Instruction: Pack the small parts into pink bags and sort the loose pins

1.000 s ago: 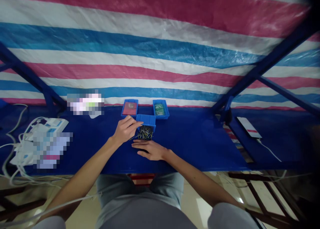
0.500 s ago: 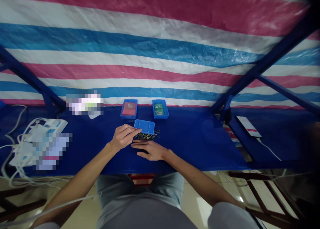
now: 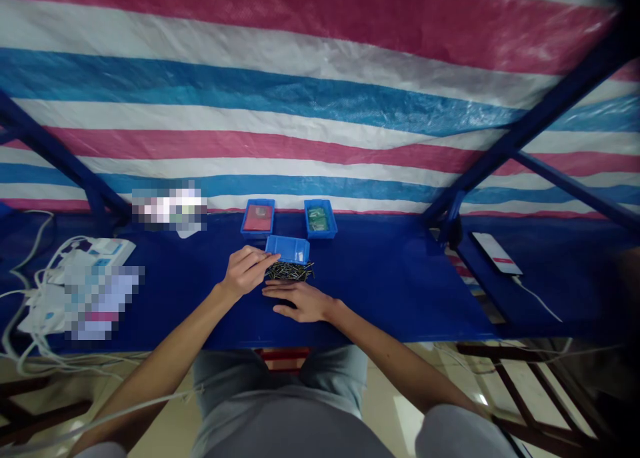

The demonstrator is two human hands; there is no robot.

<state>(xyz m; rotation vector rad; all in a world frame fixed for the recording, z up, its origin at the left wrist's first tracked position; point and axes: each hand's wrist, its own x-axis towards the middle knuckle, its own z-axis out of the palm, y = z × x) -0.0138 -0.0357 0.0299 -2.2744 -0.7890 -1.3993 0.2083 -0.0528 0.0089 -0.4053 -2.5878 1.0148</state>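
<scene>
My left hand [image 3: 245,271] grips the left end of a small blue bin [image 3: 288,249], which is tipped over toward me so its underside faces up. A heap of thin dark pins [image 3: 290,270] lies spilled on the blue table [image 3: 390,278] just below the bin's mouth. My right hand [image 3: 299,300] rests flat on the table right in front of the heap, fingers stretched out to the left, holding nothing.
Two more blue bins stand at the back, one with a red part [image 3: 258,218], one with green parts [image 3: 320,219]. White power strips and cables [image 3: 55,278] crowd the left. A phone on a cable [image 3: 496,253] lies at the right beside a blue frame post [image 3: 453,221].
My left hand has tipped the blue bin from open-side-up to overturned, and the pins have poured out onto the table. My right hand has stayed in place.
</scene>
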